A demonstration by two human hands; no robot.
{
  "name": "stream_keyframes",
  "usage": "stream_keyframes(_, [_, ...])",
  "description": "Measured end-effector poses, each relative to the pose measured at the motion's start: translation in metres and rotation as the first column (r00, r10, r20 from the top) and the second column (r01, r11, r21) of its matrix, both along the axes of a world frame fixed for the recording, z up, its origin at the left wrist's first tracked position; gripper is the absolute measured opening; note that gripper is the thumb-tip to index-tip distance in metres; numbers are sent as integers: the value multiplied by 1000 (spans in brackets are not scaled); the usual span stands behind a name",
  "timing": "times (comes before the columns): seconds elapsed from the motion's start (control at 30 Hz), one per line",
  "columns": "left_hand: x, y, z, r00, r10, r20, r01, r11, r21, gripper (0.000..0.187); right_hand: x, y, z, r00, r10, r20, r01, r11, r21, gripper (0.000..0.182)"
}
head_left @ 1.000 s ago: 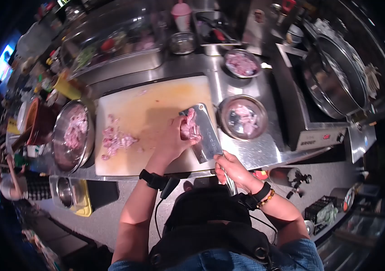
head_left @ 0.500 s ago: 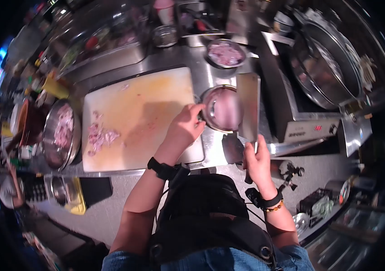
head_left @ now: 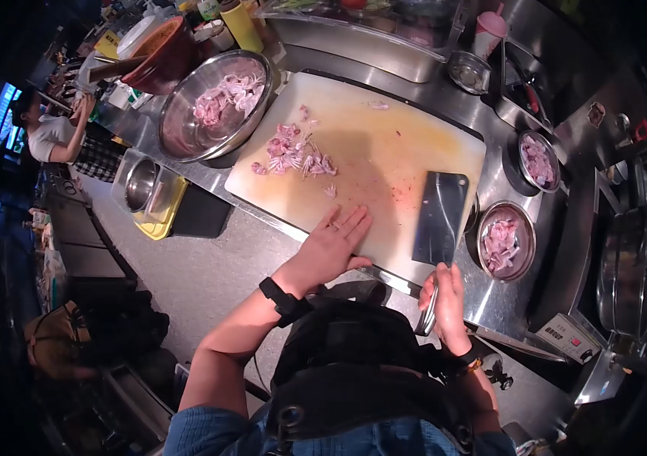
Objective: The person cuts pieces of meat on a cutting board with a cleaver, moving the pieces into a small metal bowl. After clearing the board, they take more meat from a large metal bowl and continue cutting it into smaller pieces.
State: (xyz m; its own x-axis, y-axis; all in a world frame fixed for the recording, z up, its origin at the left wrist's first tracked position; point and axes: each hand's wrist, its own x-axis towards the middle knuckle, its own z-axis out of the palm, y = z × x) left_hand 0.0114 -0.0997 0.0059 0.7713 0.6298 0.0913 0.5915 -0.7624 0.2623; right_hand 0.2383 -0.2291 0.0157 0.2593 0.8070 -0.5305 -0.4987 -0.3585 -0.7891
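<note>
My right hand (head_left: 445,292) grips the handle of a cleaver (head_left: 441,216), whose broad blade lies over the right side of the white cutting board (head_left: 384,152). My left hand (head_left: 338,243) rests with fingers stretched out at the board's near edge, holding nothing. Pale pink pieces of raw meat (head_left: 293,152) are scattered on the board's left part, beyond my left fingers. Just right of the blade is a small metal bowl (head_left: 483,258) with similar meat in it.
A large steel bowl (head_left: 179,121) of meat stands left of the board. Another small bowl (head_left: 525,171) of meat sits at the right, near a big pot (head_left: 631,273). A yellow bottle (head_left: 241,26) is at the back. A person (head_left: 65,137) stands at far left.
The cleaver has gone from over the small bowl to the board's right side. My left hand has left the bowl's rim and opened at the board's near edge. The view has turned left.
</note>
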Motion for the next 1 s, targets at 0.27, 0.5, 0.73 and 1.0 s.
stream_keyframes(0.27, [-59, 73, -10, 998, 49, 37, -48, 999, -25, 73, -31, 16, -11, 986, -133, 104, 143, 985, -94, 20])
stream_keyframes(0.5, [-104, 106, -1, 985, -1, 174, 47, 965, -258, 65, -158, 120, -1, 997, 46, 68, -42, 997, -64, 19])
stream_keyframes(0.73, [-140, 120, 22, 947, -27, 321, 108, 965, -238, 59, -220, 165, 23, 944, 160, 289, -168, 986, 6, 21])
stream_keyframes(1.0, [-143, 151, 19, 977, 3, 215, 36, 984, -175, 61, -217, 148, 31, 960, 90, 265, -101, 994, 29, 22])
